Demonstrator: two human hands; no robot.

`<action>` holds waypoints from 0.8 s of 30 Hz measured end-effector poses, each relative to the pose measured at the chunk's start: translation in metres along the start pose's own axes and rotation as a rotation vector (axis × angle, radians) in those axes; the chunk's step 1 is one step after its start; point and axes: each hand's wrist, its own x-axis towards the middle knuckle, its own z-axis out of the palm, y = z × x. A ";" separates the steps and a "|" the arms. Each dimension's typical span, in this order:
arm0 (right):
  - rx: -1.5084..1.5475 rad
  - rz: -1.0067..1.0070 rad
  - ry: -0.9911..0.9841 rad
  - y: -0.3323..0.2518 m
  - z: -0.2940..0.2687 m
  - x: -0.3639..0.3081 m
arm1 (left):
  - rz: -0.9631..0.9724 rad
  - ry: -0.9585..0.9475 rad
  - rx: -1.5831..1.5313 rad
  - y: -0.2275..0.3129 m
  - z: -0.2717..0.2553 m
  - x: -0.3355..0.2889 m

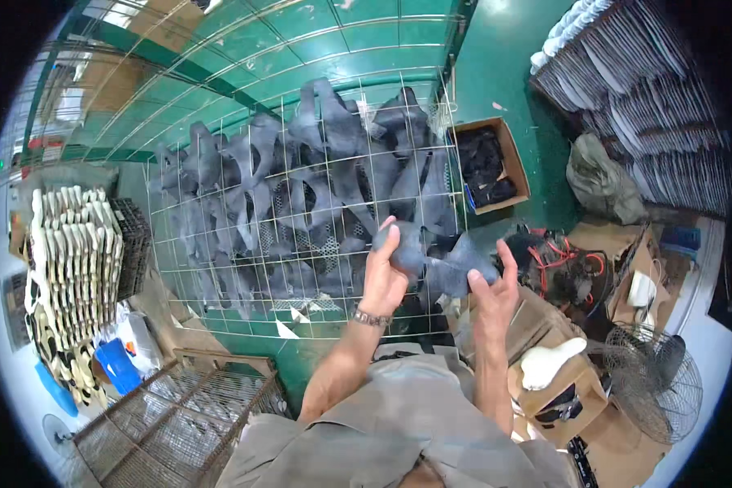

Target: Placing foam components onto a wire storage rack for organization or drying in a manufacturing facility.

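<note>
Between both hands, in front of my body, is a dark grey, flexible-looking piece [464, 259], broad at its ends and narrower in the middle, much like a bicycle saddle cover. My left hand [385, 272] grips its left end, thumb on top. At its right end, my right hand [494, 294] pinches the near edge with the thumb, the index finger stretched out beyond it. Just past my hands, many similar dark grey pieces [256, 163] with cut-outs lie spread over a wire grid rack [325, 337].
A cardboard box [516, 167] with dark pieces stands right of the rack. Stacked saddle-shaped parts [77, 260] are at left, above a rusty mesh crate [171, 407]. A white saddle [551, 363] and a caged fan [655, 382] are at near right. Racked sheets [642, 98] fill the far right.
</note>
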 end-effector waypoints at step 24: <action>-0.129 0.023 -0.099 0.014 0.006 0.002 | 0.088 0.028 0.015 0.006 -0.010 -0.008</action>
